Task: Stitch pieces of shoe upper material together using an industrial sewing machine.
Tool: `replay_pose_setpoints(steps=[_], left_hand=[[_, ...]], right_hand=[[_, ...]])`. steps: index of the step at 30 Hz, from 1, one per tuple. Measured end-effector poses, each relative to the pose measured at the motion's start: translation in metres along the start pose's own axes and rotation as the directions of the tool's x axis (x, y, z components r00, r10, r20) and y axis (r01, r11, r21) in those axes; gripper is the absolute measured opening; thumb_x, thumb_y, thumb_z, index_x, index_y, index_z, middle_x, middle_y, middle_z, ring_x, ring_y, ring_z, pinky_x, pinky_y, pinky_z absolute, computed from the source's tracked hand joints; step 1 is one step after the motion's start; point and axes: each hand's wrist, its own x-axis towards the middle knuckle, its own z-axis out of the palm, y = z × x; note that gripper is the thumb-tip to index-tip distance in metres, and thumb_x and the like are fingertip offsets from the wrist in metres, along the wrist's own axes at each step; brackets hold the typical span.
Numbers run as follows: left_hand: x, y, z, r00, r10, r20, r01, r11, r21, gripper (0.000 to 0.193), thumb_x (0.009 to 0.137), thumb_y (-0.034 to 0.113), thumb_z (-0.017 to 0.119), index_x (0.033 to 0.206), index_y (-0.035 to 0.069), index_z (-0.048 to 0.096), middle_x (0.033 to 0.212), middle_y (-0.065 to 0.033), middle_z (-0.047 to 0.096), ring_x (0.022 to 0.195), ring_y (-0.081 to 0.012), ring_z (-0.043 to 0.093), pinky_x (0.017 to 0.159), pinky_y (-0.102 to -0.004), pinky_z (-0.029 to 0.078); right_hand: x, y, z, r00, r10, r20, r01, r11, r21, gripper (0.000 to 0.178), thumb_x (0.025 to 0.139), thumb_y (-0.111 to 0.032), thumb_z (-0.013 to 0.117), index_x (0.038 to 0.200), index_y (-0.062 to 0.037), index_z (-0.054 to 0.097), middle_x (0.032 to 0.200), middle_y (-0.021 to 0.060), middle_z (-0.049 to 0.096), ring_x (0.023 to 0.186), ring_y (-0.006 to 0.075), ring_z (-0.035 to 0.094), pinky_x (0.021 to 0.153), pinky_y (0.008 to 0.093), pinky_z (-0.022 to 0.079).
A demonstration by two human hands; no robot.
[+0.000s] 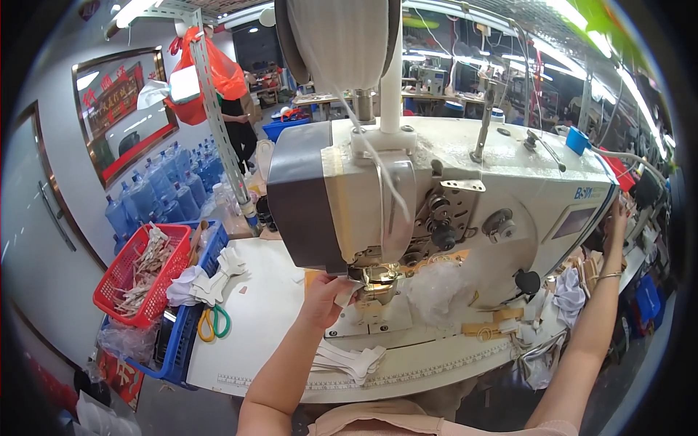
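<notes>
A large white industrial sewing machine [451, 152] with a dark grey end cover fills the middle. My left hand [327, 299] is closed in a pinch on a small white fabric piece [349, 293], right beside the brass-coloured presser foot and needle area [379, 280]. My right hand [617, 221] reaches to the machine's far right end and is closed round the dark handwheel [596, 237], its fingers partly hidden. Several white bone-shaped cut pieces [352, 361] lie stacked below my left forearm on the white table [269, 291]. White thread runs down from a big spool [338, 43] above.
At left, a red basket [149, 272] of scraps rests on a blue crate [182, 341]. Green-and-yellow-handled scissors [214, 323] and more white pieces [220, 276] lie beside it. A ruler strip [407, 376] follows the front edge. Tan pieces [494, 325] and cloth bundles [569, 296] sit right.
</notes>
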Motion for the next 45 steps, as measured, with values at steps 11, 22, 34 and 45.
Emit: replay_pose_setpoints(steps=[11, 22, 34, 45], left_hand=[[0.001, -0.02, -0.011, 0.993, 0.119, -0.029, -0.119, 0.993, -0.001, 0.017, 0.077, 0.003, 0.062, 0.094, 0.004, 0.059, 0.086, -0.002, 0.063, 0.062, -0.0035, 0.051, 0.047, -0.0173, 0.035], [-0.032, -0.012, 0.016, 0.988, 0.06, -0.14, -0.078, 0.989, -0.126, 0.012, 0.08, 0.007, 0.063, 0.09, 0.005, 0.057, 0.083, -0.0043, 0.061, 0.067, -0.0121, 0.059, 0.058, -0.027, 0.051], [-0.036, -0.028, 0.021, 0.973, 0.176, -0.146, -0.176, 0.984, 0.014, 0.013, 0.08, 0.007, 0.069, 0.086, 0.002, 0.058, 0.073, -0.0047, 0.061, 0.059, -0.011, 0.057, 0.053, -0.0239, 0.049], [-0.004, -0.016, 0.002, 0.986, 0.153, -0.068, -0.144, 0.982, 0.119, 0.014, 0.082, 0.006, 0.064, 0.092, -0.002, 0.06, 0.082, -0.0073, 0.063, 0.066, -0.0124, 0.059, 0.061, -0.0255, 0.05]], right_hand=[[-0.041, 0.071, 0.002, 0.997, 0.039, -0.066, -0.017, 0.953, 0.301, 0.049, 0.091, -0.048, 0.051, 0.115, -0.006, 0.058, 0.102, 0.0032, 0.064, 0.05, 0.0023, 0.042, 0.043, 0.0179, 0.03], [-0.388, -0.059, 0.146, 0.621, -0.684, 0.383, 0.703, 0.702, 0.113, 0.016, 0.073, 0.003, 0.066, 0.087, -0.0038, 0.064, 0.072, 0.0041, 0.06, 0.058, 0.0154, 0.052, 0.05, 0.0265, 0.041], [-0.411, -0.074, 0.204, 0.362, -0.492, 0.792, 0.47, 0.83, 0.301, 0.038, 0.07, -0.003, 0.064, 0.105, -0.0159, 0.063, 0.066, 0.0053, 0.058, 0.057, 0.021, 0.057, 0.052, 0.0323, 0.046], [-0.412, -0.078, 0.206, 0.388, -0.434, 0.813, 0.359, 0.884, 0.301, 0.028, 0.077, -0.004, 0.063, 0.103, -0.0139, 0.064, 0.065, 0.0075, 0.058, 0.053, 0.0203, 0.056, 0.05, 0.0299, 0.045]])
